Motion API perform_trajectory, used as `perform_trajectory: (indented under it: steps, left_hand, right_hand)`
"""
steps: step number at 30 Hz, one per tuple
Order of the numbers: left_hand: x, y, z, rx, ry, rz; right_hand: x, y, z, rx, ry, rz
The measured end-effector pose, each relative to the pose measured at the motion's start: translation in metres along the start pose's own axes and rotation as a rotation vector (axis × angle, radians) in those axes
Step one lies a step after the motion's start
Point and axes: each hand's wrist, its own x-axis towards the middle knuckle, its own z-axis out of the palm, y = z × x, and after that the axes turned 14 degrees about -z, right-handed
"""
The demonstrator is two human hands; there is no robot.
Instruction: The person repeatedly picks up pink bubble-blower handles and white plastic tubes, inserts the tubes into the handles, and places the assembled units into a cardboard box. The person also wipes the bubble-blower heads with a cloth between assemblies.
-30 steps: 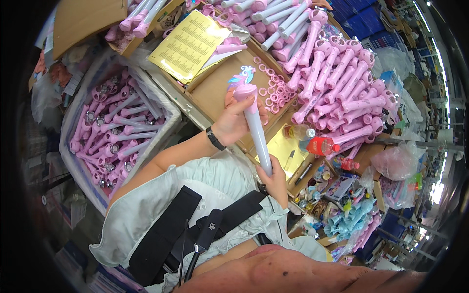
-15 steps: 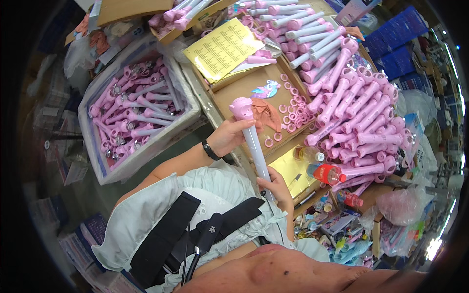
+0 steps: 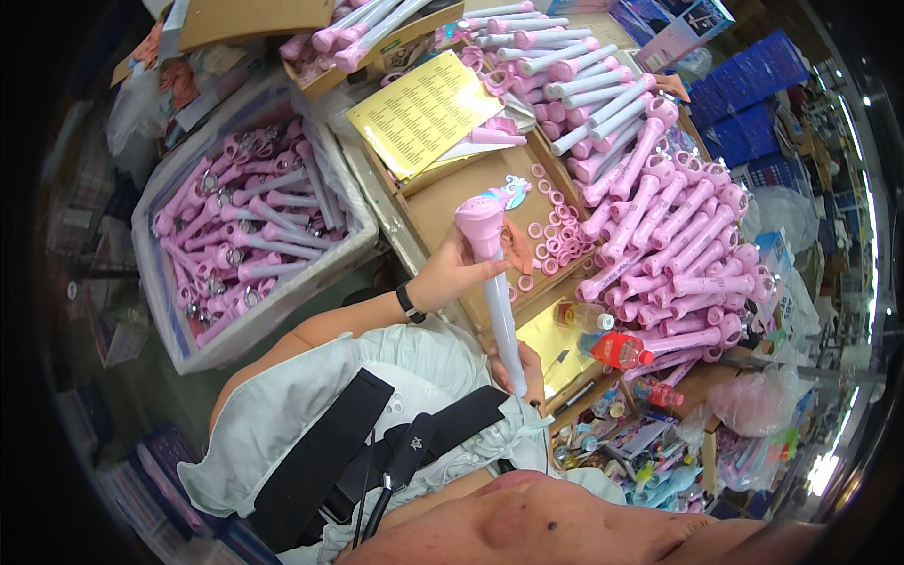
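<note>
Pink-headed toy wand (image 3: 493, 282), light, stiff plastic by its look, is gripped near its head by left hand (image 3: 450, 275) and at its white shaft's base by right hand (image 3: 524, 369).

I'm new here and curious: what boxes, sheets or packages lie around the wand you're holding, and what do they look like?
Yellow printed sheet: flat, rectangular, top centre.
Blue boxes: stacked, upper right.
Brown cardboard tray: behind the wand, holding pink rings.
White bin: left, full of pink wands.

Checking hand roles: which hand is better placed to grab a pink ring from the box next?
Left, probably. The left hand grips the wand near its pink head, right beside the loose pink rings. The right hand holds the wand's lower end, farther away.
</note>
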Motion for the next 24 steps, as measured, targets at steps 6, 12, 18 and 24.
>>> perform_trajectory:
  steps: [6,12,18,24]
  left_hand:
    - [0.023,0.028,-0.064,-0.438,-0.124,-0.261]
    - [0.02,0.071,-0.176,0.186,-0.49,-0.304]
    - [0.006,0.079,-0.246,0.61,-0.563,-0.145]
    - [0.043,0.091,-0.272,-0.525,-0.154,0.019]
  right_hand:
    - [0.011,0.013,0.024,-0.24,0.021,-0.16]
    - [0.041,-0.021,0.042,-0.358,-0.089,-0.004]
    - [0.093,-0.058,0.097,-0.556,-0.138,0.092]
    - [0.13,-0.056,0.1,0.204,0.083,-0.82]
